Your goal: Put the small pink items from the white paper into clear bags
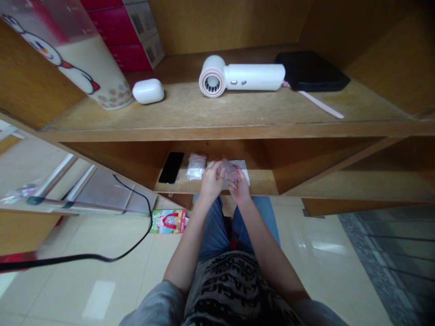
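Observation:
Both hands are at the front of the lower shelf, holding a small clear plastic bag (228, 170) between them. My left hand (212, 180) pinches its left edge near the top. On the other side, the fingers of my right hand (240, 185) are curled around the bag, with something small and pinkish by them that I cannot make out. A white sheet of paper (243, 167) lies behind my right hand, partly covered. Left of my hands rests a stack of clear plastic bags (196, 167), and beyond it a black phone (171, 168).
The upper shelf (217, 117) carries a bubble tea cup (102, 68), a white earbud case (148, 91), a white handheld fan (244, 77) and a black flat case (309, 70). A black cable (132, 246) hangs at left, above a colourful booklet (168, 221) near the floor.

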Available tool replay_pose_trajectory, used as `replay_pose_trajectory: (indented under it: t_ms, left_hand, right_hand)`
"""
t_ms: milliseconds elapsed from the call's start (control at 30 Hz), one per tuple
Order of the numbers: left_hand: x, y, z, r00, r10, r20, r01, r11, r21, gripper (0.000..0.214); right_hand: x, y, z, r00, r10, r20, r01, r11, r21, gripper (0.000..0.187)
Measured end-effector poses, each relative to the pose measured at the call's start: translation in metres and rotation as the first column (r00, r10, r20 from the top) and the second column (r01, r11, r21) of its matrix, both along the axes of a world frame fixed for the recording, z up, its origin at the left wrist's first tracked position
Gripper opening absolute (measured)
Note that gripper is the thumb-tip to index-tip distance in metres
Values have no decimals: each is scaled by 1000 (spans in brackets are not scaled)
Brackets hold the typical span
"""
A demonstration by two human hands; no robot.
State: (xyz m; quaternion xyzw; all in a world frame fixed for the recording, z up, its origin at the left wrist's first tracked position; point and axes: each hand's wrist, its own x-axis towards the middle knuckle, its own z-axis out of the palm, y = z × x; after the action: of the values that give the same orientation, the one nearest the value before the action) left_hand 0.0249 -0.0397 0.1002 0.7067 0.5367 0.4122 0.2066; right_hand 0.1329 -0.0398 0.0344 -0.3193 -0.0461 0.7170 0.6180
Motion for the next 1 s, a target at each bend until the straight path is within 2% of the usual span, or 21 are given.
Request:
replay_pose_trajectory:
  t_ms: [167, 300, 433, 500, 533, 567, 600, 667, 733, 800, 833, 900, 1000]
  left_hand:
    - [-4, 2, 0, 996, 12, 86, -12, 1000, -2, 29]
    - [-6, 5, -6, 964, 38, 263, -27, 999, -46, 31]
    - [-11, 8, -15, 885, 120, 449, -104, 993, -60, 39]
    - [-16, 8, -19, 856, 161, 492, -156, 986, -51, 43]
    - [-20, 8, -20, 848, 186, 496, -190, 981, -43, 45]
    - [-23, 8, -22, 846, 215, 487, -228, 973, -34, 46]
    - [-27, 8, -24, 847, 248, 471, -268, 963, -25, 47]
    - [-34, 8, -27, 848, 307, 432, -338, 941, -7, 49]
    - [-40, 8, -29, 846, 344, 406, -380, 925, 7, 50]
    - [-43, 7, -31, 844, 363, 395, -402, 915, 19, 51]
    - [-44, 6, -32, 844, 369, 389, -410, 912, 25, 52]
    - [-44, 5, -32, 846, 376, 379, -419, 907, 35, 53]
    - [-45, 5, -34, 839, 366, 402, -416, 908, 42, 56]
  right_hand:
    - [-2, 0, 2, 1000, 12, -17, -12, 1000, -12, 15]
    - [1, 0, 3, 998, 17, 53, -16, 1000, -25, 26]
    - [9, 6, -5, 959, -12, 282, 6, 1000, 20, 34]
    - [16, 12, -11, 870, -69, 488, 45, 997, 61, 38]
    - [21, 15, -13, 789, -99, 606, 54, 994, 91, 41]
    - [25, 20, -15, 671, -145, 727, 60, 988, 141, 44]
    - [30, 24, -15, 527, -179, 831, 25, 980, 195, 47]
    - [37, 32, -12, 173, -203, 964, -139, 964, 228, 49]
    - [39, 39, -7, -191, -147, 971, -293, 952, 86, 48]
    - [37, 45, -1, -468, -101, 878, -364, 927, -87, 47]
    - [34, 47, 1, -563, -99, 821, -386, 909, -155, 47]
    - [28, 50, 3, -672, -134, 728, -428, 873, -235, 47]
    - [22, 54, 2, -722, -206, 661, -481, 836, -265, 45]
